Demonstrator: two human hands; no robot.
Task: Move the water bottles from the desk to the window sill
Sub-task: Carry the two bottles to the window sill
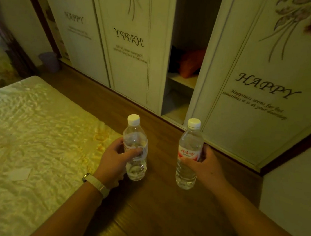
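White-capped clear bottle [189,153] bears a red label; bedspread [25,142] seems pale gold.

Clear glossy plastic bottles [189,154], smooth wood-grain floor [160,214], shiny crinkled satin bedspread [24,133]

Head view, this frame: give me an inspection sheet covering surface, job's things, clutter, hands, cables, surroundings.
Surface: no desk or window sill seen; wooden floor below.
Job's things: left bottle, label partly peeled; right bottle, red label; both capped, upright.
Clutter: white slip on bed.
Hands: left hand grips left bottle, strap on its wrist; right hand grips right bottle.
Cables: nothing seen.
Surroundings: wardrobe, one door open, orange item inside.
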